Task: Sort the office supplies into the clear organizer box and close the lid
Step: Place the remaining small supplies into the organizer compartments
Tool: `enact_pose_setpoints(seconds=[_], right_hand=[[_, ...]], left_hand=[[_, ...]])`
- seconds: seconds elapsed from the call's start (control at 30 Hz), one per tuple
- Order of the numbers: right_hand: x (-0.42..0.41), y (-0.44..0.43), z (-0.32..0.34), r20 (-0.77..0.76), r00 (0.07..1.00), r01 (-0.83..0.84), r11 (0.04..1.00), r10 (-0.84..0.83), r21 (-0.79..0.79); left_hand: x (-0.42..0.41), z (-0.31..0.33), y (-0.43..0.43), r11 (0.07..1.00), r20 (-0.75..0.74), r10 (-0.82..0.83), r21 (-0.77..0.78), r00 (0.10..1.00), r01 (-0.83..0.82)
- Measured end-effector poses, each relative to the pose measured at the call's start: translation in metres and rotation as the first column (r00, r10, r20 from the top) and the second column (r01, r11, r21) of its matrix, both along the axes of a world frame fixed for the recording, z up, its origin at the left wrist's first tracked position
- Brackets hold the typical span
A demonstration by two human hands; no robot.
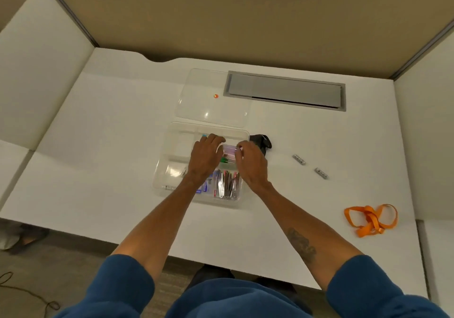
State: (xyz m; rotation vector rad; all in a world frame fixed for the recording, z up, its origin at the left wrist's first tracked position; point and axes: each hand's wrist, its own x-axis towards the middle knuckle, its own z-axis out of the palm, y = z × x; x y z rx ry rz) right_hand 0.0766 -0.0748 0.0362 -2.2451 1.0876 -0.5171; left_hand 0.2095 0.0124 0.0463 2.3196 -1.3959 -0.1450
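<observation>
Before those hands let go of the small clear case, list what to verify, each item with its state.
1. Grip on the small clear case: the left hand and right hand both hold it over the organizer box. Ok.
2. Compartment under the case free: cannot tell, the hands cover it.
3. Lid off and out of the way: it lies flat behind the box. Ok.
4. Pens settled in the near compartment. Ok.
5. All supplies in: not ok. Two staple strips, a black item and the orange lanyard lie on the table outside the box.

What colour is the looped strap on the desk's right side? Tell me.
Orange; the strap shows best in the head view.
</observation>
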Motion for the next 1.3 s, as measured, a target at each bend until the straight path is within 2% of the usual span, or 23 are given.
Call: enact_pose_setpoints(seconds=[0.2, 0.33, 0.47, 0.67, 0.8, 1.0, 1.2, 1.3], right_hand=[[-0.095, -0.056, -0.017, -0.016, 0.961, 0.276, 0.961, -0.277, -0.027], [-0.16, -0.08, -0.033, -0.194, 0.909, 0.374, 0.927, -0.369, -0.009], [-0.201, -0.093, -0.046, -0.336, 0.874, 0.405, 0.909, -0.351, 0.103], [-0.219, -0.099, -0.053, -0.313, 0.894, 0.383, 0.909, -0.32, 0.163], [-0.221, -0.105, -0.057, -0.281, 0.897, 0.391, 0.908, -0.34, 0.149], [-0.219, -0.11, -0.056, -0.32, 0.889, 0.385, 0.913, -0.329, 0.132], [-0.212, -0.107, -0.053, -0.375, 0.874, 0.4, 0.896, -0.308, 0.196], [-0.197, -0.106, -0.046, -0.326, 0.881, 0.426, 0.874, -0.343, 0.233]], left_hand=[[-0.07, -0.013, -0.066, 0.966, -0.108, -0.254, 0.022, 0.961, 0.257], [-0.114, -0.033, -0.099, 0.921, -0.168, -0.367, 0.072, 0.915, 0.383], [-0.146, -0.047, -0.123, 0.876, -0.166, -0.437, 0.145, 0.884, 0.46], [-0.167, -0.069, -0.145, 0.832, -0.107, -0.497, 0.225, 0.861, 0.508], [-0.176, -0.07, -0.156, 0.852, -0.108, -0.456, 0.236, 0.883, 0.468], [-0.181, -0.077, -0.163, 0.848, -0.099, -0.436, 0.286, 0.894, 0.446], [-0.181, -0.078, -0.155, 0.857, -0.159, -0.417, 0.259, 0.895, 0.446], [-0.169, -0.069, -0.155, 0.883, -0.213, -0.37, 0.221, 0.904, 0.414]])
